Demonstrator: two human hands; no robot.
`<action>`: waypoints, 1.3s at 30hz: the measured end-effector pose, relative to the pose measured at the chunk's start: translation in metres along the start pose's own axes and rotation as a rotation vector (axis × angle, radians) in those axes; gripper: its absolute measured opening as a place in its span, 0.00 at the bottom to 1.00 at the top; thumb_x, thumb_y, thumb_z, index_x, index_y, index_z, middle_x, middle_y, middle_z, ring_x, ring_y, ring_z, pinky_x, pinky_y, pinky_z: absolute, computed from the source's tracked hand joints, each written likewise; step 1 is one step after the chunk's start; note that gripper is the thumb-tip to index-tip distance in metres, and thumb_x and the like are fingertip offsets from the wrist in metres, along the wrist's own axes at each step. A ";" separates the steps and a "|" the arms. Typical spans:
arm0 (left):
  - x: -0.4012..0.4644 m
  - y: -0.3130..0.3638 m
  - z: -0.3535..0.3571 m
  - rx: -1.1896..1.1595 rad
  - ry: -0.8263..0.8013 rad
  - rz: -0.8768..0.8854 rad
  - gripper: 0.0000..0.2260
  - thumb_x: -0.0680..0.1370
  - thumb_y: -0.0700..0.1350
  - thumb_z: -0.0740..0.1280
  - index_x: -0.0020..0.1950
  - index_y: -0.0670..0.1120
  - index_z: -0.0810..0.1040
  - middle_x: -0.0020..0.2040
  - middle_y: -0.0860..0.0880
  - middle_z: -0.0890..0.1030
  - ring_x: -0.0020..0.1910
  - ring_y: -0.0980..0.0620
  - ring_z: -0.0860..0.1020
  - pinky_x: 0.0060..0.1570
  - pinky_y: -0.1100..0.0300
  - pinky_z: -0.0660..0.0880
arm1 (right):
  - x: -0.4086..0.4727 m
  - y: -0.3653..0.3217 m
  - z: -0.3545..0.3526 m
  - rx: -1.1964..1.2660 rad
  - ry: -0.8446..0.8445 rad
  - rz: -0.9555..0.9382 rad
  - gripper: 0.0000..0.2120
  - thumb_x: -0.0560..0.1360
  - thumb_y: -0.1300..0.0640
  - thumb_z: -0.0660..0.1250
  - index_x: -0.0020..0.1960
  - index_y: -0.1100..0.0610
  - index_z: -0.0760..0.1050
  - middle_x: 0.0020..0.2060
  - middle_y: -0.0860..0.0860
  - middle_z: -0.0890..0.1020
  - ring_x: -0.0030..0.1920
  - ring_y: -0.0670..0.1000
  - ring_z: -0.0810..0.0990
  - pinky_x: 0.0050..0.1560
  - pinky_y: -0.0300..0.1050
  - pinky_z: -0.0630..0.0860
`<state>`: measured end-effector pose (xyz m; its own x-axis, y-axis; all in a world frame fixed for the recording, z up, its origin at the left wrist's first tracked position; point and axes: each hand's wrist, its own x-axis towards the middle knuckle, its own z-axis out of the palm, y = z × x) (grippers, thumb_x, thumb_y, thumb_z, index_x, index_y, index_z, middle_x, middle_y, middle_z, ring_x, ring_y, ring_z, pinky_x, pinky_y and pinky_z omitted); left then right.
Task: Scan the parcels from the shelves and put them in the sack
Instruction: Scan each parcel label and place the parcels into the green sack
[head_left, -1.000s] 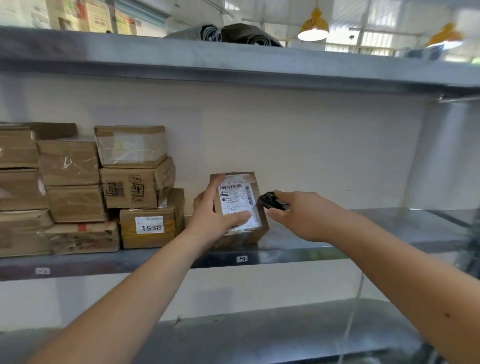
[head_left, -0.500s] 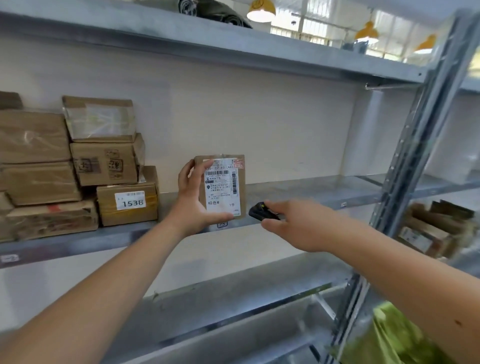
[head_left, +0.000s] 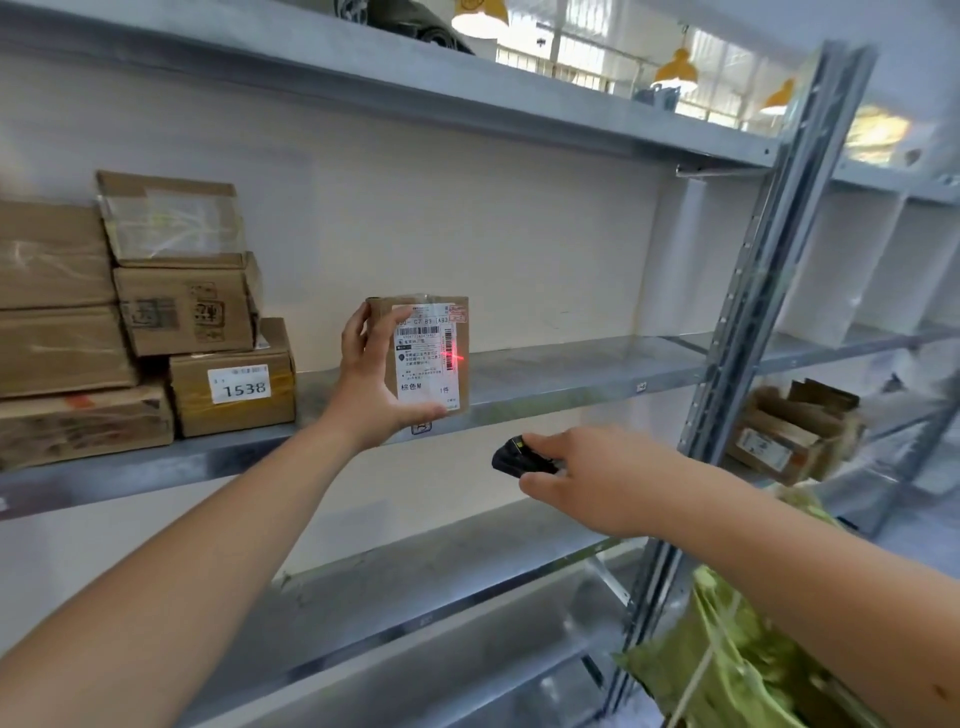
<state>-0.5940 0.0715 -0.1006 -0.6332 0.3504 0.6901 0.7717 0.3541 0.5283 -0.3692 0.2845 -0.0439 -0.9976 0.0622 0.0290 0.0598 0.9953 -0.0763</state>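
Note:
My left hand (head_left: 371, 387) grips a small brown parcel (head_left: 460, 332) upright in front of the middle shelf (head_left: 571, 379), its white label facing me. A red scanner cross glows on the label's right edge. My right hand (head_left: 597, 478) holds a small black scanner (head_left: 519, 457) below and to the right of the parcel, aimed up at it. A green sack (head_left: 727, 660) sits at the lower right, partly hidden behind my right forearm.
Stacked brown parcels (head_left: 171, 306) fill the shelf's left end, one labelled 1538 (head_left: 239, 384). A grey metal upright (head_left: 753, 338) stands at the right, with more parcels (head_left: 789, 431) on the bay beyond it. A lower shelf (head_left: 415, 597) runs beneath.
The parcel has been lifted off the shelf and held upright in the air. My right hand with the scanner dropped lower, and a red scan mark now shows on the label.

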 end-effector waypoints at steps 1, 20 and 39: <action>0.000 0.000 0.001 -0.001 -0.003 -0.001 0.57 0.62 0.51 0.87 0.75 0.75 0.51 0.81 0.59 0.45 0.79 0.53 0.52 0.74 0.55 0.58 | -0.002 0.000 0.000 0.006 0.003 0.009 0.25 0.79 0.34 0.56 0.73 0.39 0.69 0.40 0.43 0.77 0.37 0.45 0.78 0.33 0.44 0.71; 0.002 -0.002 0.005 -0.019 -0.011 -0.022 0.56 0.60 0.55 0.87 0.72 0.80 0.50 0.81 0.59 0.42 0.82 0.47 0.52 0.75 0.57 0.55 | -0.024 -0.004 0.002 -0.023 -0.014 0.046 0.25 0.80 0.34 0.57 0.75 0.40 0.67 0.41 0.45 0.78 0.37 0.45 0.78 0.31 0.42 0.69; 0.000 0.006 0.007 0.011 0.014 -0.043 0.58 0.61 0.53 0.87 0.79 0.70 0.52 0.80 0.61 0.42 0.83 0.46 0.51 0.76 0.56 0.55 | -0.051 -0.004 -0.010 -0.089 -0.047 0.092 0.25 0.81 0.35 0.57 0.76 0.42 0.68 0.43 0.46 0.79 0.39 0.47 0.79 0.34 0.43 0.71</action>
<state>-0.5899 0.0794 -0.1010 -0.6647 0.3226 0.6738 0.7432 0.3777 0.5523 -0.3186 0.2782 -0.0354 -0.9882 0.1516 -0.0208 0.1514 0.9884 0.0122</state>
